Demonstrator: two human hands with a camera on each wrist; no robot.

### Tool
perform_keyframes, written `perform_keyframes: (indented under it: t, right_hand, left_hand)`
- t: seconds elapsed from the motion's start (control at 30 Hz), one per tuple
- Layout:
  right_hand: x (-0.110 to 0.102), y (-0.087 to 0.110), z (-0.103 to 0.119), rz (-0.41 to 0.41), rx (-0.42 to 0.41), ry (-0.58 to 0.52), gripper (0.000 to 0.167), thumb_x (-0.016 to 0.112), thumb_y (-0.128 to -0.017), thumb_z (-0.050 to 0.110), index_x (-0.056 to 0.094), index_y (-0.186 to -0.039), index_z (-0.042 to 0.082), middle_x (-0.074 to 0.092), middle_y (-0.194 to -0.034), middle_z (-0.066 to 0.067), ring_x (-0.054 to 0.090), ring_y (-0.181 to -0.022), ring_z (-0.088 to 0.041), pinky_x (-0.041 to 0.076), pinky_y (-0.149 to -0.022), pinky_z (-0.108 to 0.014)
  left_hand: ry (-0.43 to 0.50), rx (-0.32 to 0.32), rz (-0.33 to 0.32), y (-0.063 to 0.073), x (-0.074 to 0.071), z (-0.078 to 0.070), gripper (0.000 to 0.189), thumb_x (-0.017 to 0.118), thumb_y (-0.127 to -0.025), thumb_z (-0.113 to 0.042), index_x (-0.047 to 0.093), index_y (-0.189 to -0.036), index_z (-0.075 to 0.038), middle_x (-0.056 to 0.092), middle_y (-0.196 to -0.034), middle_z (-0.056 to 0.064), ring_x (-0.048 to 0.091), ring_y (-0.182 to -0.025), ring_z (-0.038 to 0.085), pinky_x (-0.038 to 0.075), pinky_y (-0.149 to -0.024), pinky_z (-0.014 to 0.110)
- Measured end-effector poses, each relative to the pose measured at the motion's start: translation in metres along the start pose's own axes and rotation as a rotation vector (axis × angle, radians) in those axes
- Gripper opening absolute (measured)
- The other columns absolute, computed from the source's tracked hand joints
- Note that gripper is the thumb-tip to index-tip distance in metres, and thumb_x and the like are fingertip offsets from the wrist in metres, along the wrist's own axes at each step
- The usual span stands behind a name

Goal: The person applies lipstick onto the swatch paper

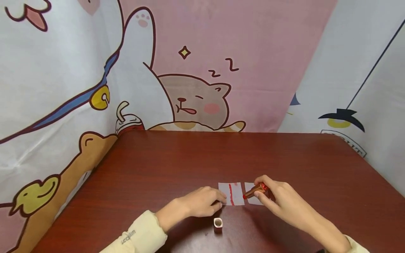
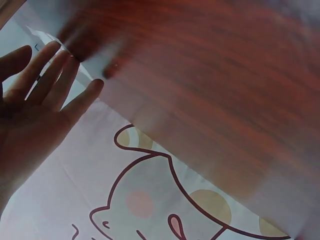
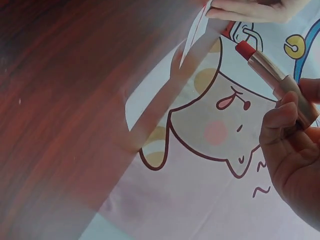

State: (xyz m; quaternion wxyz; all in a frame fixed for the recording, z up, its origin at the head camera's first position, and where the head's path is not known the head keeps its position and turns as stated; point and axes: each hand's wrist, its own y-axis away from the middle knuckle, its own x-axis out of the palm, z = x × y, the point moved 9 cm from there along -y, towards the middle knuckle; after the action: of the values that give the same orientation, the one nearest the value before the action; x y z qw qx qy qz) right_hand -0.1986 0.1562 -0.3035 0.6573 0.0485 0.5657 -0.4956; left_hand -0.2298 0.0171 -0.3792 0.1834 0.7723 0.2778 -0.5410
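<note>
My right hand pinches a lipstick between thumb and fingers. Its metallic tube and bare red tip show clearly in the right wrist view, where the lipstick slants up to the left. In the head view the tip points down-left, at the right edge of a white piece of paper. A red stroke runs down that paper. With its fingers fairly straight, my left hand rests its fingertips on the paper's left edge. A second white paper lies to the right, partly hidden by the right hand.
Close to me, just below the left hand, a small square lipstick cap stands on the brown wooden table, its hollow end up. Cartoon-printed cloth hangs behind the table and along its sides.
</note>
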Motion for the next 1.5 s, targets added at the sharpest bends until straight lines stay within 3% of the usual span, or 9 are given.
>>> perform_keyframes:
  t: [0.3,0.43,0.53,0.57,0.7,0.93,1.1,1.27,1.5]
  right_hand:
    - [-0.010,0.001,-0.004,-0.027,0.017,0.022,0.024,0.070,-0.082,0.005,0.056,-0.100,0.013,0.051,-0.070,0.020,0.041,-0.052,0.004,0.034,-0.044,-0.012]
    - [-0.014,0.004,-0.006,-0.032,0.032,0.022,0.024,0.070,-0.082,0.005,0.056,-0.100,0.013,0.048,-0.068,0.021,0.039,-0.051,0.004,0.034,-0.044,-0.013]
    - [-0.016,0.005,-0.010,-0.029,0.051,0.018,0.023,0.069,-0.082,0.006,0.056,-0.100,0.012,0.046,-0.066,0.020,0.038,-0.050,0.005,0.035,-0.043,-0.015]
    - [-0.017,0.005,-0.011,-0.028,0.060,0.017,0.023,0.069,-0.083,0.006,0.056,-0.100,0.012,0.047,-0.066,0.020,0.038,-0.049,0.005,0.035,-0.043,-0.016]
    - [-0.020,0.006,-0.017,-0.025,0.077,0.028,0.021,0.068,-0.084,0.007,0.056,-0.101,0.011,0.050,-0.066,0.019,0.039,-0.050,0.005,0.035,-0.042,-0.017]
    - [-0.023,0.008,-0.026,-0.042,0.072,0.074,0.020,0.068,-0.083,0.007,0.057,-0.099,0.011,0.059,-0.074,0.014,0.039,-0.051,0.004,0.034,-0.044,-0.016]
    - [-0.023,0.006,-0.034,-0.030,0.087,0.104,0.018,0.068,-0.084,0.007,0.056,-0.097,0.011,0.059,-0.072,0.014,0.037,-0.051,0.004,0.034,-0.044,-0.017]
    - [-0.021,0.002,-0.041,-0.025,0.079,0.135,0.018,0.069,-0.083,0.008,0.056,-0.095,0.010,0.059,-0.073,0.016,0.038,-0.052,0.004,0.034,-0.046,-0.018]
    - [-0.018,0.001,-0.052,-0.018,0.097,0.173,0.020,0.070,-0.081,0.007,0.057,-0.097,0.007,0.062,-0.076,0.011,0.039,-0.053,0.003,0.034,-0.046,-0.019]
  left_hand:
    - [-0.089,0.029,-0.062,-0.004,-0.006,0.001,0.017,0.056,-0.091,-0.016,0.072,-0.097,-0.012,0.064,-0.111,-0.003,0.057,-0.106,0.007,0.043,-0.090,0.023]
    - [-0.093,0.036,-0.111,-0.007,-0.015,-0.002,0.015,0.057,-0.090,-0.013,0.067,-0.079,-0.015,0.064,-0.098,-0.007,0.056,-0.089,0.001,0.045,-0.076,0.016]
    - [-0.099,0.072,-0.130,-0.013,-0.021,-0.011,0.015,0.056,-0.090,-0.013,0.068,-0.080,-0.015,0.062,-0.097,-0.008,0.055,-0.088,0.002,0.044,-0.075,0.016]
    - [-0.103,0.091,-0.127,-0.015,-0.021,-0.015,0.015,0.056,-0.091,-0.014,0.070,-0.085,-0.014,0.063,-0.099,-0.007,0.056,-0.095,0.003,0.044,-0.079,0.016]
    - [-0.099,0.150,-0.054,-0.027,-0.015,-0.028,0.020,0.054,-0.093,-0.018,0.071,-0.101,-0.011,0.063,-0.112,-0.005,0.051,-0.113,0.006,0.040,-0.093,0.019]
    - [-0.103,0.091,0.119,-0.048,0.005,-0.029,0.029,0.053,-0.095,-0.025,0.065,-0.119,-0.014,0.054,-0.129,-0.007,0.047,-0.118,0.006,0.038,-0.096,0.025]
    - [-0.180,0.100,0.141,-0.058,0.013,-0.029,0.032,0.053,-0.095,-0.028,0.062,-0.124,-0.018,0.051,-0.132,-0.009,0.047,-0.119,0.006,0.038,-0.097,0.027]
    - [-0.266,0.128,0.108,-0.065,0.014,-0.031,0.031,0.053,-0.094,-0.029,0.064,-0.122,-0.022,0.051,-0.132,-0.011,0.046,-0.119,0.004,0.034,-0.101,0.035]
    - [-0.211,0.076,0.151,-0.069,0.018,-0.030,0.032,0.056,-0.093,-0.031,0.063,-0.123,-0.024,0.053,-0.129,-0.014,0.048,-0.117,0.005,0.039,-0.097,0.029]
